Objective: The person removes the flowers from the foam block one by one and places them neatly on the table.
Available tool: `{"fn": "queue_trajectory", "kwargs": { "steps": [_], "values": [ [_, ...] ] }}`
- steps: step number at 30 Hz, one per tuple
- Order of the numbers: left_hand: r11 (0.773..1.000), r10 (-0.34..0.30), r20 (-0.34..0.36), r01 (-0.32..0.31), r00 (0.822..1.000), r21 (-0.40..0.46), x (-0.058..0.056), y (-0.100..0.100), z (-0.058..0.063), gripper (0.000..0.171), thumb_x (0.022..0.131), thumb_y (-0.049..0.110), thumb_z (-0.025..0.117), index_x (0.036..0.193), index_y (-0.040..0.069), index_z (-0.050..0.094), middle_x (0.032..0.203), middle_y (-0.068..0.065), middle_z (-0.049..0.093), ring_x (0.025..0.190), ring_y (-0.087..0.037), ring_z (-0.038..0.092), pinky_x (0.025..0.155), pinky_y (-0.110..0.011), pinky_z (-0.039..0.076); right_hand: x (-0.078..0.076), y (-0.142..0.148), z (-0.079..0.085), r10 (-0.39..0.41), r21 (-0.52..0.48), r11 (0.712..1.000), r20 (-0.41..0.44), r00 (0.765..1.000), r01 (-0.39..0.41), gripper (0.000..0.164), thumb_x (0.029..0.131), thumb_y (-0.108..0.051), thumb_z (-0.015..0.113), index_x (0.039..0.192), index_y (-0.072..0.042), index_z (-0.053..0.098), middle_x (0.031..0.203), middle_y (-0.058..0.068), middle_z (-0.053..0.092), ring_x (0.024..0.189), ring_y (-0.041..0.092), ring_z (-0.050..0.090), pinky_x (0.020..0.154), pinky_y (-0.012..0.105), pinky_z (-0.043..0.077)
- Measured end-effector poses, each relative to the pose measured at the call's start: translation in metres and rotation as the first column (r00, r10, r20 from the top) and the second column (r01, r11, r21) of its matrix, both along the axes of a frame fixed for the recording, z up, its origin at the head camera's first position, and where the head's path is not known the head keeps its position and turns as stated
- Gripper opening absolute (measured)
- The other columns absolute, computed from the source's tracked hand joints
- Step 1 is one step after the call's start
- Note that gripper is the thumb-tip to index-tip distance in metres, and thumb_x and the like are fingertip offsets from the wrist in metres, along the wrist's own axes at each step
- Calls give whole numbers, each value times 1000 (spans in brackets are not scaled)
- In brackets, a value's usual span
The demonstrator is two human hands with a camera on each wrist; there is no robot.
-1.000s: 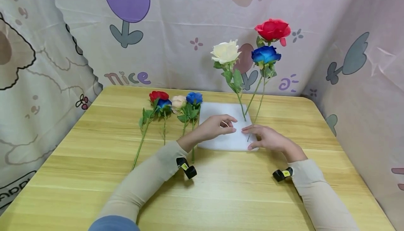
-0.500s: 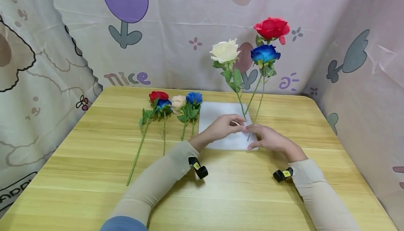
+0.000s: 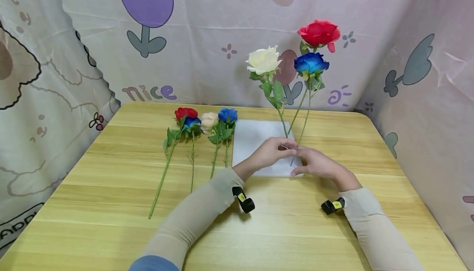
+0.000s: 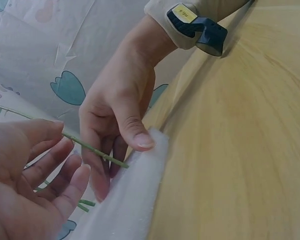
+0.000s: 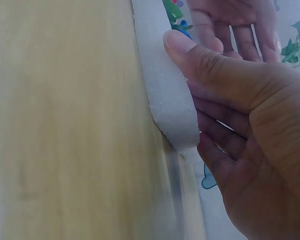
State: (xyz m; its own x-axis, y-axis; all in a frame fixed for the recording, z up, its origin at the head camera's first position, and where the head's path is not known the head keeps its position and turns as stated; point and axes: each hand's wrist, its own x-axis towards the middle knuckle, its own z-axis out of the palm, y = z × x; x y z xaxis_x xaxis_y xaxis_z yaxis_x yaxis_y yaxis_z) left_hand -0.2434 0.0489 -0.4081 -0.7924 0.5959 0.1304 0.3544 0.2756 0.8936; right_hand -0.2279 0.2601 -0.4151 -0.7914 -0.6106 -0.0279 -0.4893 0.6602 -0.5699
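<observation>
A white foam slab (image 3: 249,137) lies on the table. From its right part rise three artificial roses: a white one (image 3: 263,60), a blue one (image 3: 311,63) and a red one (image 3: 319,33). My left hand (image 3: 269,155) hovers over the slab beside the stems, fingers loosely bent and apart. In the left wrist view a green stem (image 4: 97,151) passes by its fingertips, not visibly pinched. My right hand (image 3: 319,165) is at the slab's near right corner; in the right wrist view its thumb (image 5: 210,65) rests along the foam's edge (image 5: 167,80), the fingers relaxed beyond.
Left of the slab lie several loose roses: a red one (image 3: 186,114), a dark blue one (image 3: 192,123), a pale pink one (image 3: 209,122) and a blue one (image 3: 228,115), their stems towards me. A patterned cloth (image 3: 207,69) hangs behind the wooden table (image 3: 111,188).
My left hand has moved right across the slab, up to the stems and my right hand. The right hand has stayed at the corner. The standing and lying roses keep their places.
</observation>
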Motion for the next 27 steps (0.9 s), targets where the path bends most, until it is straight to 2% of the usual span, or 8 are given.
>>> {"fn": "queue_trajectory", "kwargs": {
  "steps": [9,23,27],
  "values": [
    [1000,12,21,-12,1000,23,6,6,-8,18,93,21,69,107,11,72,95,9,68,91,-3,61,90,-18,47,1,0,1,-12,4,1000,-10,1000,12,82,78,-35,82,141,4,47,145,23,44,133,41,41,108,56,34],
    [999,36,9,-36,999,29,10,15,-20,11,92,17,70,99,10,73,92,7,70,90,-1,62,89,-17,48,0,0,1,17,-5,1000,18,1000,-17,55,82,-36,79,126,-8,63,134,10,56,119,29,53,100,52,43],
    [999,41,11,-41,999,34,10,15,-21,9,92,17,70,98,11,73,91,9,70,89,0,62,87,-16,49,-1,0,1,20,-8,1000,14,1000,-20,54,82,-35,79,126,-8,63,133,9,56,118,29,54,100,52,43]
  ]
}}
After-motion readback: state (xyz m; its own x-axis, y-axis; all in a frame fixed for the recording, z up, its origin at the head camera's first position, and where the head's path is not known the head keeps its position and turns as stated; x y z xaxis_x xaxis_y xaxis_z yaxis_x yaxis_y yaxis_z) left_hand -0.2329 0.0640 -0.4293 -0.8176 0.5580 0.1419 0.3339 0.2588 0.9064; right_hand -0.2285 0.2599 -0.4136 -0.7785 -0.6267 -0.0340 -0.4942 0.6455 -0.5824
